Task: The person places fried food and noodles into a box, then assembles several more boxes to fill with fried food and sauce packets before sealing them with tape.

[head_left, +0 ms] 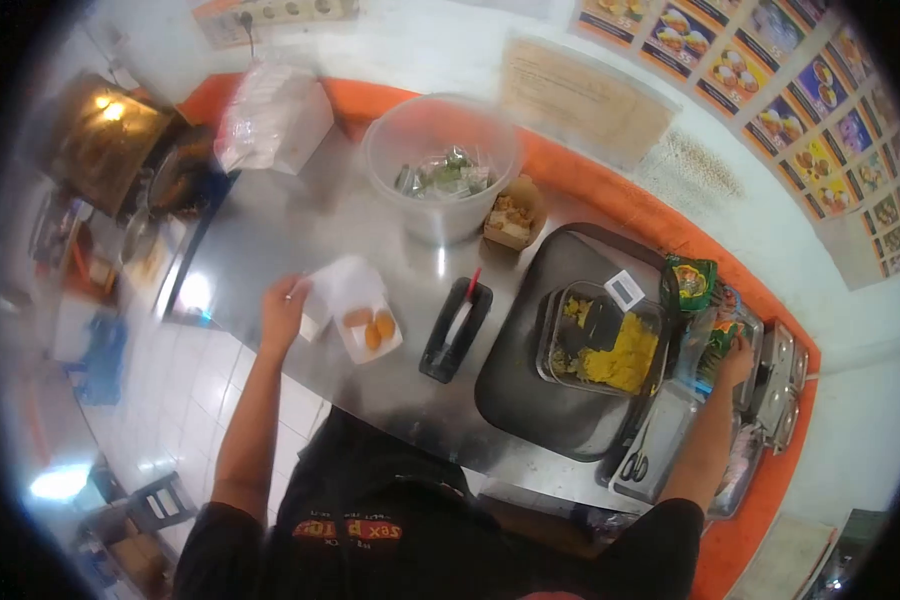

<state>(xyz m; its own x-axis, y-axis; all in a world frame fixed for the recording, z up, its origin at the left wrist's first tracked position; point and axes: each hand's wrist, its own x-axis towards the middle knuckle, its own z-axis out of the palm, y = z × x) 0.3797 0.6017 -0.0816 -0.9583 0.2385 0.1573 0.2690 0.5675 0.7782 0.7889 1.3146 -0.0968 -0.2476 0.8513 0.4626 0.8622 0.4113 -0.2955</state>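
In the head view, a white paper box (356,350) lies open on the steel counter with several golden-brown fried pieces (373,326) in it. Its pale lid (348,283) stands up at the back. Just left of the lid is my left hand (283,310), closed in a pinch with a small whitish bit at the fingertips that I cannot identify. Far to the right, my right hand (736,362) reaches down among green packets (720,340) in a clear bag. Its fingers are curled, and what they grip is hidden.
A black holder (456,330) with a red-tipped utensil stands mid-counter. Behind are a clear bucket (440,135) of small packets and a brown carton (515,215). A dark tray (515,375) bears a container of yellow food (615,355); scissors (635,464) lie nearby.
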